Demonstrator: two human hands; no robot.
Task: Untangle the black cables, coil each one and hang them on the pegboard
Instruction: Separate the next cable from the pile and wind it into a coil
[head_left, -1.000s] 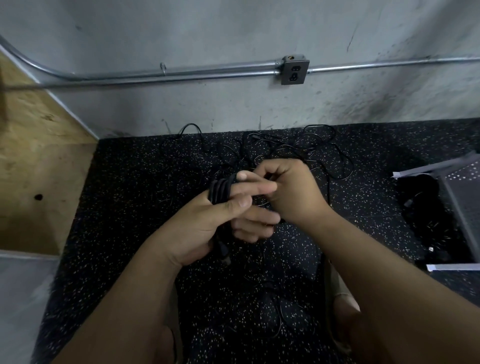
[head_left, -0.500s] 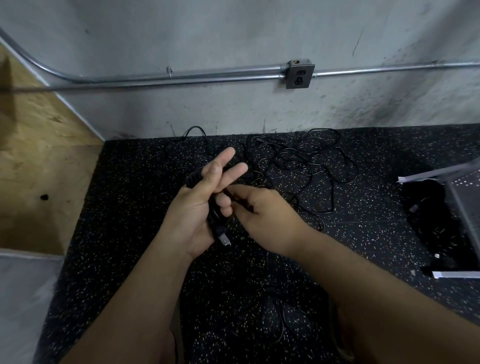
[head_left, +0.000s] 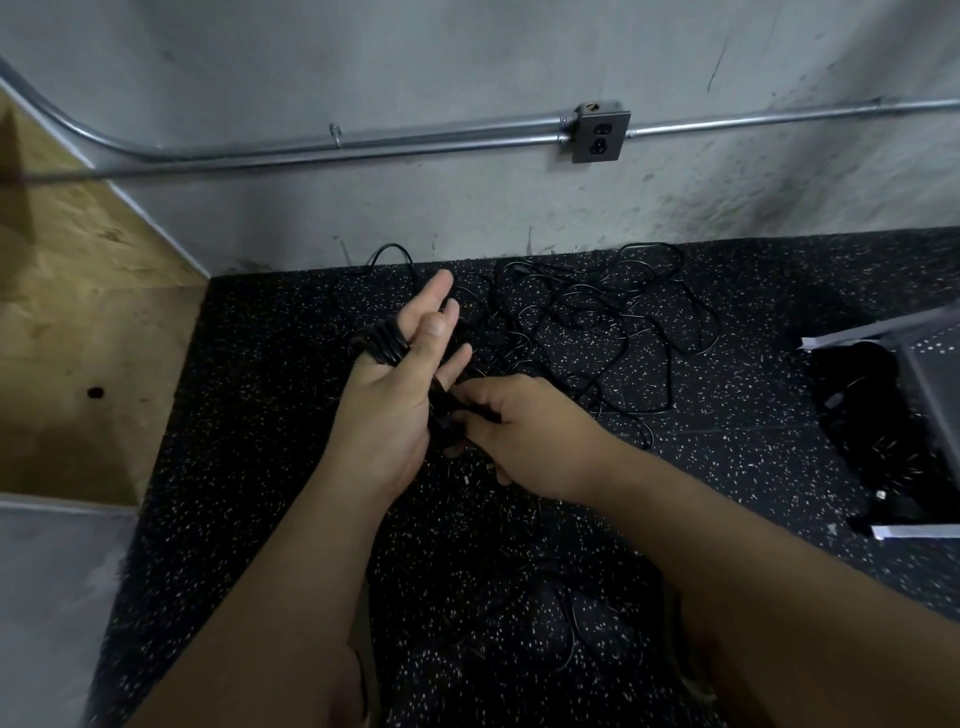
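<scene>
L hand (head_left: 395, 410) straight-fingered, black cable coil (head_left: 378, 340) looped round; R hand (head_left: 524, 431) grip pinches its end.

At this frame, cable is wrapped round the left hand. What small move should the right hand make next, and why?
Probably carry the right hand up over the left hand's straight fingers to lay another wrap. The black cable already loops that hand, the right hand pinches it beside the palm, and loose cables lie tangled on the floor beyond.

Grey wall (head_left: 467, 62), conduit (head_left: 395, 145), speckled floor (head_left: 779, 467).
</scene>
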